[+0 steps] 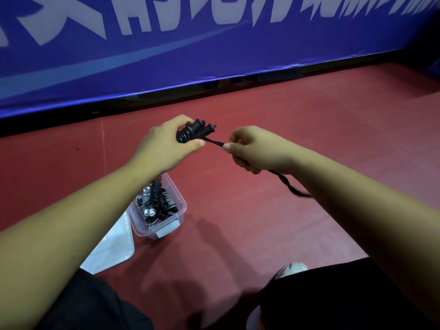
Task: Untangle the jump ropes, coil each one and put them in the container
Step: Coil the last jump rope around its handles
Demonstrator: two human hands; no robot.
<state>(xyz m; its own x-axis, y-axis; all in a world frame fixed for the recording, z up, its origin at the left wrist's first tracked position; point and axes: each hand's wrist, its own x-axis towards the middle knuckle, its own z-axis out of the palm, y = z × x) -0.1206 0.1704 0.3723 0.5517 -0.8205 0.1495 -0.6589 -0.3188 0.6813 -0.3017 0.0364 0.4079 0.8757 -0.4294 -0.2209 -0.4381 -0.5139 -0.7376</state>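
Red floor [262,210] under a white-lettered blue banner [214,51]

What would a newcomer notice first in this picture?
The two hands at the centre come first: the left hand grips a black jump rope wound round its handles, and the right hand pinches its loose strand. Below them, a clear container on the red floor holds coiled ropes. A blue banner fills the top.

Large white characters [147,17] run along the blue banner [214,63], but the view's top edge cuts them off and none can be read. The white label [166,231] on the clear container [183,204] shows no legible print.
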